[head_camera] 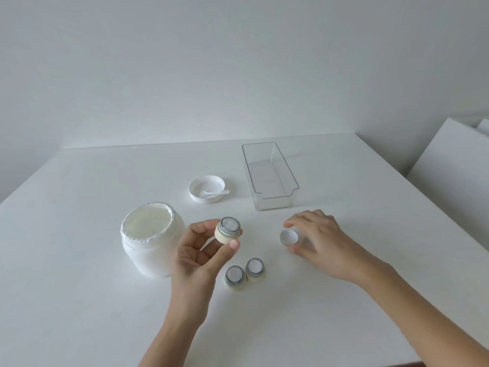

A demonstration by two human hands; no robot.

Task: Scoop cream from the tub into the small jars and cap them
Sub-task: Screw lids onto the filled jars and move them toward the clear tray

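On a white surface (92, 300), a person's left hand (195, 258) holds a small uncapped jar (228, 230) lifted and tilted, its grip closed around the jar between thumb and fingers. The right hand (321, 241) pinches a small white cap (289, 236) just above the surface. An open tub (152, 238) of cream stands left. Two more filled, uncapped jars (244, 272) sit touching, nearer the person. Farther back lie the tub's lid (207, 192), holding a small spoon (215, 193), and a clear tray (270, 176).

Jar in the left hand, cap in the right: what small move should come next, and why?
Probably bring the cap over and set it on the held jar. The left hand holds that jar open-mouthed, it looks filled, and the right hand already pinches the cap beside it.
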